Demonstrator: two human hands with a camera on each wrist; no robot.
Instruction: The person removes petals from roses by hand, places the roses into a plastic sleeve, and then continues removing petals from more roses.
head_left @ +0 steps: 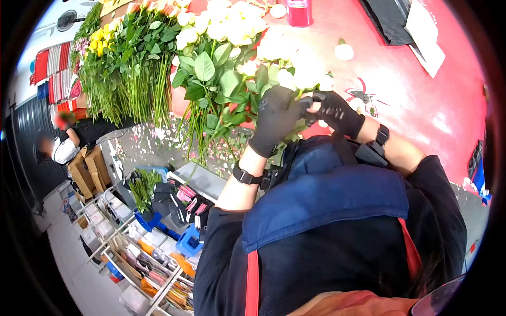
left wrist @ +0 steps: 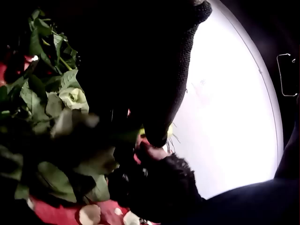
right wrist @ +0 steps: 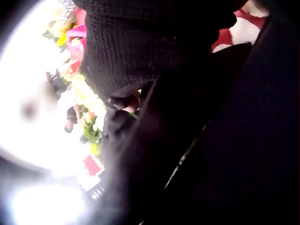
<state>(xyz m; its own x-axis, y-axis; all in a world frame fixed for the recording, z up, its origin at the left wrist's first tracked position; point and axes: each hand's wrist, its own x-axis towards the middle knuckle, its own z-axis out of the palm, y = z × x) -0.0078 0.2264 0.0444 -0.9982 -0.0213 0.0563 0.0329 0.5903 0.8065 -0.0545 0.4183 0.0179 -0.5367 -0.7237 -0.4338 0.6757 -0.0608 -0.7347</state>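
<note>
Both hands wear black gloves with bare fingertips, and their fingers meet in front of the chest at the table's near edge. My left hand (head_left: pixel 275 118) is curled around the stem of a pale rose, mostly hidden by the glove. From the other side my right hand (head_left: pixel 340 113) pinches at the same place, its bare fingertips showing between the gloves. Cream-white rose heads (head_left: pixel 305 77) lie just beyond the fingers. Leafy rose stems (head_left: pixel 229 87) spread left of the left hand. In the left wrist view a pale rose (left wrist: pixel 74 98) sits among dark leaves.
Pruning shears (head_left: pixel 362 96) lie on the red table (head_left: pixel 432 116) beyond the right hand. Bunches of roses with long stems (head_left: pixel 139 87) line the left side. A pink container (head_left: pixel 300 13) stands at the back. Petals litter the floor; a person (head_left: pixel 63 147) is far left.
</note>
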